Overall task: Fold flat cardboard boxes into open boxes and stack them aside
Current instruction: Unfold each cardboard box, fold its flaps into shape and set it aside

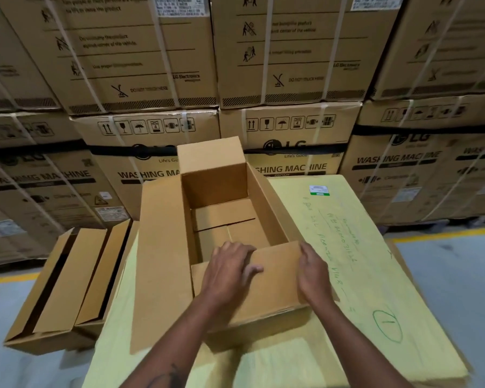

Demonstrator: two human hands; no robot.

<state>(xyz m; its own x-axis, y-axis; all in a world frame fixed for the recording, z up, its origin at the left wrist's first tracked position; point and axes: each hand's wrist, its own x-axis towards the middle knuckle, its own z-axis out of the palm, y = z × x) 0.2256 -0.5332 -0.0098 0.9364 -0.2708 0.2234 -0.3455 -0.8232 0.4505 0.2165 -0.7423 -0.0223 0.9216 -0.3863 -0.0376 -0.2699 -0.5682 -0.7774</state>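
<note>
Both hands on near flap [275,278] of open cardboard box [163,247]: left hand [230,271] flat, fingers straight; right hand [312,271] gripping flap edge. Box atop yellow-wrapped carton [361,247]; folded boxes [65,281] left.

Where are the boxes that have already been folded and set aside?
In the head view, the folded boxes sit on the floor at lower left, beside the yellow-wrapped package under the open box.

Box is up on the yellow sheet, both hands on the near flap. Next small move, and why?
Probably fold the near flap outward and down. The box already stands open, its bottom flaps laid flat inside, and the far and left flaps are out, while the near one slants across the opening under the left hand and right hand. Then it can join the folded boxes on the left.
</note>
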